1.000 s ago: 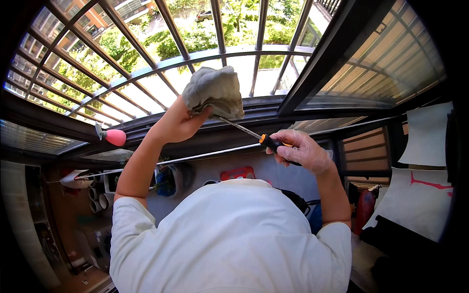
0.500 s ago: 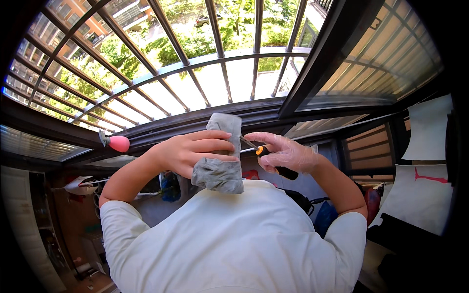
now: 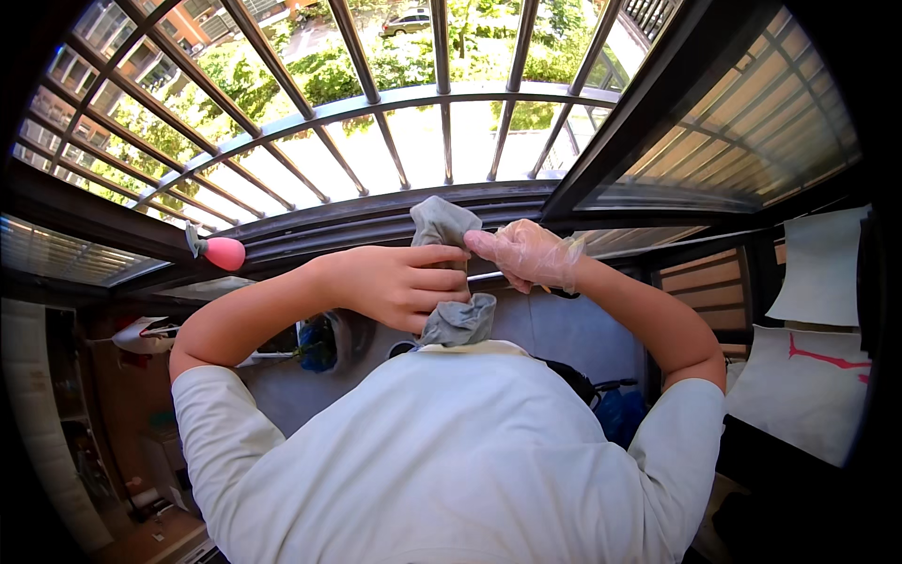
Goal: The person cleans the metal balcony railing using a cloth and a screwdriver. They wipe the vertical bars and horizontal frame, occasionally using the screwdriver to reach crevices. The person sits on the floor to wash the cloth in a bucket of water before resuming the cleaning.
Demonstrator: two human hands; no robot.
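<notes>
My bare left hand (image 3: 395, 287) is closed on a grey cloth (image 3: 442, 223), its fingers lying across the middle. One end of the cloth stands up above these fingers, and a crumpled end hangs below them near my chest. Whether anything lies inside the cloth is hidden. My right hand (image 3: 529, 256), in a clear plastic glove, is closed with its thumb and fingertips against the cloth's right edge. Below the gloved palm shows a small dark bit of the screwdriver (image 3: 565, 293); its shaft and the rest of its handle are hidden by the hand.
Ahead lies a dark window track (image 3: 376, 226) with curved metal bars (image 3: 376, 103) beyond it. A pink bulb-shaped object (image 3: 225, 253) sits at the left frame. White sheets (image 3: 799, 390) hang at the right. Below are a blue bag (image 3: 620, 414) and other household things.
My right hand has moved up and in against the cloth, turning so the screwdriver is mostly hidden. The cloth is bunched more tightly, and its lower end has shifted right.
</notes>
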